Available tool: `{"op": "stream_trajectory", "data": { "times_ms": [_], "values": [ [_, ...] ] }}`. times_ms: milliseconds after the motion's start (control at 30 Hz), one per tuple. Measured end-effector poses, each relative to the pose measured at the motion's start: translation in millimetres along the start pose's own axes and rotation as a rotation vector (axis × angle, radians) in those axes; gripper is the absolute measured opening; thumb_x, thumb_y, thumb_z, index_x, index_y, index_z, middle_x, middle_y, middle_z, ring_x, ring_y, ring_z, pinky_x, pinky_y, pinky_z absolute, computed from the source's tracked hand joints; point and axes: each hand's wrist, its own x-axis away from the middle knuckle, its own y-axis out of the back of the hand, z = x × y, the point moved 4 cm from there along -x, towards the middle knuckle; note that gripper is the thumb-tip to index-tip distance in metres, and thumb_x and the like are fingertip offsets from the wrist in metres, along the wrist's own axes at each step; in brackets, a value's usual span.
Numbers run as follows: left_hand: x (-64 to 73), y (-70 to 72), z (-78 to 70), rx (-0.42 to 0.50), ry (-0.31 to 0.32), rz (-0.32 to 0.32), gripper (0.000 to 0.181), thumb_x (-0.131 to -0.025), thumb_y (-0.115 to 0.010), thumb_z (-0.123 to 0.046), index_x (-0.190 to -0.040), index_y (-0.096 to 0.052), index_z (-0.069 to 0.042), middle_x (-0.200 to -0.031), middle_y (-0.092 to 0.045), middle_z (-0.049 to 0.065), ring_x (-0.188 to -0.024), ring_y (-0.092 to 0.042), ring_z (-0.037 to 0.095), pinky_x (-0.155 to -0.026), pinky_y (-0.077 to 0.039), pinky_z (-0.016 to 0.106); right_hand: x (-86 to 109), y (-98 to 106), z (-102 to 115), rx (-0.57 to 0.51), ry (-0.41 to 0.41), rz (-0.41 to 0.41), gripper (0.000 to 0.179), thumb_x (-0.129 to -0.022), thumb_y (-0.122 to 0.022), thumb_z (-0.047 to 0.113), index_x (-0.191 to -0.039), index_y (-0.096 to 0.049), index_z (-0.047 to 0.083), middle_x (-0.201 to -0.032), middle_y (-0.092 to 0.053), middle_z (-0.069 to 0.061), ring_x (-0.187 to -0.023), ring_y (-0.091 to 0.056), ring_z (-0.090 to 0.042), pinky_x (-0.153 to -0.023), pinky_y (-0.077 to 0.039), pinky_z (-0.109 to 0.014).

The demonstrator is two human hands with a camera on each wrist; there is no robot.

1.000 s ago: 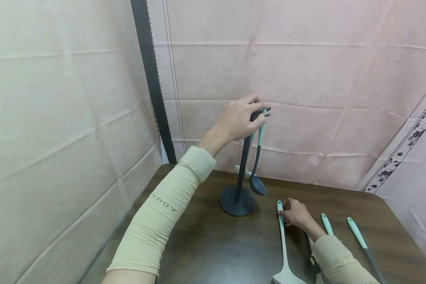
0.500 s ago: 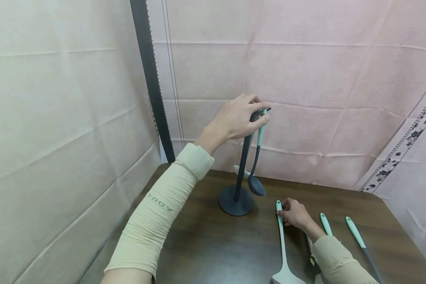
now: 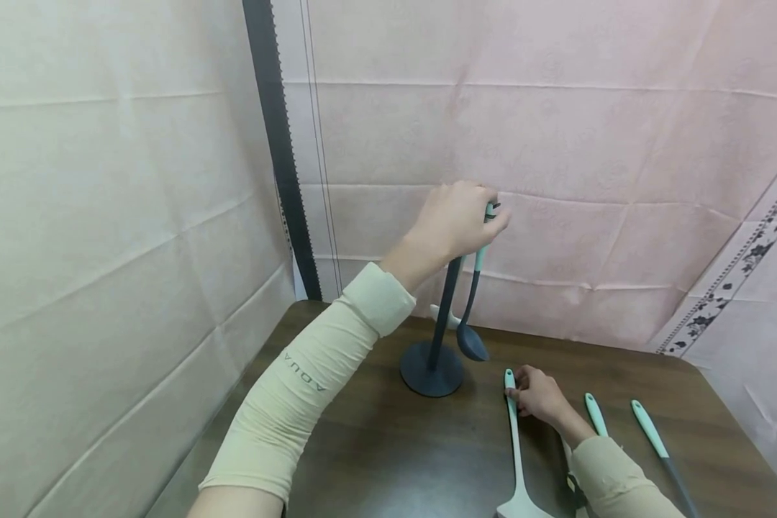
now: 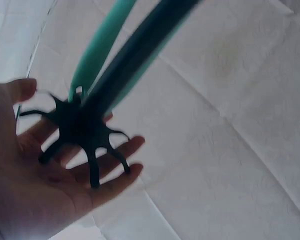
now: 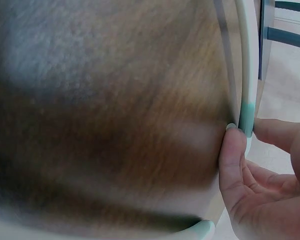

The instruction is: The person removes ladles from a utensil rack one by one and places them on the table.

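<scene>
A dark utensil stand (image 3: 444, 309) rises from a round base, topped by a ring of hooks (image 4: 80, 125). My left hand (image 3: 456, 219) is over the hooks, its fingers spread loosely around and behind them in the left wrist view. A dark ladle (image 3: 471, 342) with a mint handle (image 4: 97, 55) hangs from one hook. Another pale utensil (image 3: 453, 320) hangs behind the post. Down on the table, my right hand (image 3: 539, 394) pinches the mint handle end (image 5: 247, 117) of a pale turner (image 3: 516, 460) between thumb and fingers. The turner's blade is cut off by the frame's bottom edge.
On the wooden table (image 3: 375, 446), right of the right hand, lie a mint-handled utensil (image 3: 594, 414) partly under the sleeve and another with a dark shaft (image 3: 650, 428). Cloth walls (image 3: 557, 144) stand behind and at the left.
My left hand has shifted slightly right over the hooks, and its fingers now cover the stand's top. The right hand keeps its hold on the turner's handle.
</scene>
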Motion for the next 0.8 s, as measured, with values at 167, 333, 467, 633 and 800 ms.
{"op": "stream_trajectory", "data": {
  "times_ms": [167, 333, 467, 633, 800],
  "values": [
    [2.5, -8.7, -4.6, -0.081, 0.075, -0.093, 0.046, -0.109, -0.042, -0.045, -0.143, -0.066, -0.025, -0.140, -0.067, -0.005, -0.124, -0.066, 0.019, -0.113, -0.043, 0.043, 1.5, -2.6, 0.2, 0.001, 0.018, -0.005, 0.033, -0.099, -0.071, 0.005, -0.125, -0.057, -0.010, -0.096, -0.067, -0.017, -0.070, -0.068, -0.021, -0.063, -0.061, -0.038],
    [4.3, -16.9, -5.1, -0.183, 0.079, -0.174, 0.045, -0.109, -0.039, -0.043, -0.143, -0.065, -0.029, -0.135, -0.068, -0.006, -0.116, -0.070, 0.026, -0.114, -0.043, 0.049, 2.5, -2.6, 0.4, 0.000, 0.030, -0.007, 0.035, -0.098, -0.071, 0.005, -0.125, -0.057, -0.012, -0.094, -0.066, -0.017, -0.069, -0.068, -0.020, -0.062, -0.061, -0.039],
    [3.7, -20.7, -5.0, -0.239, 0.047, -0.228, 0.045, -0.110, -0.035, -0.043, -0.141, -0.065, -0.030, -0.135, -0.068, -0.008, -0.112, -0.072, 0.028, -0.114, -0.044, 0.051, 3.6, 1.1, 0.7, -0.011, 0.019, -0.005, 0.038, -0.100, -0.071, 0.009, -0.128, -0.057, -0.013, -0.095, -0.067, -0.017, -0.070, -0.069, -0.021, -0.063, -0.062, -0.038],
    [2.0, -21.5, -6.1, -0.266, 0.017, -0.262, 0.044, -0.109, -0.033, -0.043, -0.136, -0.066, -0.031, -0.131, -0.069, -0.009, -0.105, -0.073, 0.028, -0.111, -0.046, 0.050, 6.8, 7.4, 6.0, -0.009, 0.000, 0.018, 0.046, -0.102, -0.069, 0.017, -0.132, -0.053, -0.014, -0.103, -0.067, -0.021, -0.074, -0.068, -0.021, -0.066, -0.062, -0.038],
    [0.8, -22.3, -6.6, -0.271, 0.016, -0.267, 0.043, -0.108, -0.034, -0.042, -0.134, -0.066, -0.031, -0.129, -0.069, -0.009, -0.102, -0.073, 0.028, -0.109, -0.047, 0.049, 10.8, 11.1, 16.2, 0.071, 0.000, 0.079, 0.061, -0.102, -0.070, 0.031, -0.139, -0.048, -0.013, -0.117, -0.064, -0.026, -0.083, -0.068, -0.023, -0.073, -0.062, -0.043]
  ]
}}
